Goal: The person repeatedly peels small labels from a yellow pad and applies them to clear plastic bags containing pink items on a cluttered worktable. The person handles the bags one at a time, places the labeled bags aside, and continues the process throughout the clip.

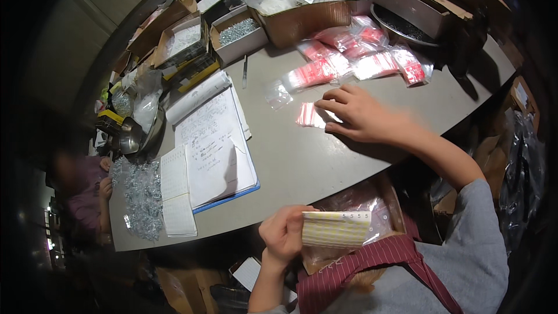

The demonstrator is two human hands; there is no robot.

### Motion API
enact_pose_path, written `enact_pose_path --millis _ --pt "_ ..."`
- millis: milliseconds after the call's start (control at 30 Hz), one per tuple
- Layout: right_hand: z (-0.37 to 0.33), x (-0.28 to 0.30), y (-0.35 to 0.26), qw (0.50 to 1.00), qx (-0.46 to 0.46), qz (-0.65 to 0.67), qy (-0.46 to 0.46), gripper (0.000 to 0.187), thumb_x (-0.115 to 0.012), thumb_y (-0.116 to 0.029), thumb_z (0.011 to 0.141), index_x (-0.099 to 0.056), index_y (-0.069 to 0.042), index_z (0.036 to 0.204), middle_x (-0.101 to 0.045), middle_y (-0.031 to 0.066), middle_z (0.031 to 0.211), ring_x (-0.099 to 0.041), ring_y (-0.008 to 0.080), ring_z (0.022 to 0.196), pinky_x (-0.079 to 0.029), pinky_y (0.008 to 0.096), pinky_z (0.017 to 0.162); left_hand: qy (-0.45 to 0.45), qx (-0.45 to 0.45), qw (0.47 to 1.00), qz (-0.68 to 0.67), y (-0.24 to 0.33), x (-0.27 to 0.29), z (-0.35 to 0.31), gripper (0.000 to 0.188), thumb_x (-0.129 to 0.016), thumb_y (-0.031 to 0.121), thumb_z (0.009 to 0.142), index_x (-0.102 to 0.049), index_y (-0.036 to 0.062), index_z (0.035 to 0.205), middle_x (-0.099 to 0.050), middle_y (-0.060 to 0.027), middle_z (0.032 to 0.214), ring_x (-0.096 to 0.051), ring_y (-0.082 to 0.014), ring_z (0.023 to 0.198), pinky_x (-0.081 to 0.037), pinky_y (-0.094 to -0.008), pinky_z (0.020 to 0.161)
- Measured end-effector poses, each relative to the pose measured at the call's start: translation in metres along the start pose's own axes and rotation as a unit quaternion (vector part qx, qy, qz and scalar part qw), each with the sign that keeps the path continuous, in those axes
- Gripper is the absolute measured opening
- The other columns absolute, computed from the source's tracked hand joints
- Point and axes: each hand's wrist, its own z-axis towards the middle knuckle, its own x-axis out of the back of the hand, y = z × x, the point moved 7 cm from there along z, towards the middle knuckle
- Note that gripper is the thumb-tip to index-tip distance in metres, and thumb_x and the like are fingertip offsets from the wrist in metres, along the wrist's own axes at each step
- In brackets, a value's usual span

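Observation:
My left hand (282, 235) is closed on the edge of a sheet of labels (336, 230) with pale yellow stripes and printed figures, held up at the table's near edge. Out over the table, my right hand (366, 117) has its fingers and thumb apart, the tips touching a small red-and-white plastic bag (306, 115) that lies flat. Just beyond it is a clear plastic bag (279, 95). Farther back lies a heap of red-and-white plastic bags (372, 61). An open box (397, 203) with clear plastic bags stands below the label sheet.
A written notebook (212, 151) on a blue clipboard and a pen (244, 72) lie left of centre. Bagged metal parts (142, 197) cover the left end. Along the back stand cardboard boxes (308, 23), one with screws (237, 31). Another person (87, 189) is at far left.

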Motion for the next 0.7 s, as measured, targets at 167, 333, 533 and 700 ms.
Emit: enact_pose_path --millis 167,333,533,700 --pt "0.03 -0.028 -0.027 0.994 -0.072 -0.062 0.054 0.038 -0.076 -0.033 0.087 -0.06 -0.003 0.103 -0.059 0.0157 0.097 -0.065 0.0345 0.085 -0.055 0.0431 0.074 0.02 0.024 0.999 0.017 0.002 -0.001 0.018 0.034 -0.053 0.02 0.108 -0.069 -0.0058 0.092 -0.072 -0.0105 0.079 -0.065 -0.0134 0.069 -0.052 -0.0263 0.064" --pt "0.057 -0.01 -0.042 0.994 -0.101 -0.031 -0.036 0.043 -0.067 -0.036 0.094 -0.064 0.004 0.109 -0.064 0.0239 0.116 -0.066 0.0382 0.105 -0.055 0.0452 0.087 0.026 0.049 0.998 0.025 0.001 0.0 0.024 0.027 -0.055 0.015 0.106 -0.071 -0.0056 0.096 -0.071 -0.0131 0.08 -0.067 -0.0149 0.072 -0.053 -0.028 0.067" --pt "0.001 -0.04 -0.024 0.99 0.057 -0.053 -0.121 0.099 -0.041 -0.072 0.097 -0.031 0.009 0.154 -0.03 0.0278 0.162 -0.027 0.0391 0.153 -0.019 0.0474 0.126 0.034 0.122 0.992 -0.004 -0.018 0.006 0.024 0.026 -0.055 0.016 0.106 -0.069 -0.0056 0.1 -0.071 -0.0134 0.083 -0.064 -0.0127 0.078 -0.052 -0.0294 0.071" --pt "-0.024 -0.012 0.002 0.986 0.001 -0.106 -0.132 0.109 -0.043 -0.077 0.093 -0.029 0.014 0.151 -0.03 0.0334 0.16 -0.024 0.0442 0.153 -0.017 0.0472 0.127 0.006 0.163 0.987 0.001 -0.03 0.007 0.037 0.026 -0.056 0.017 0.106 -0.068 -0.0059 0.102 -0.07 -0.0138 0.083 -0.061 -0.0137 0.075 -0.051 -0.03 0.069"
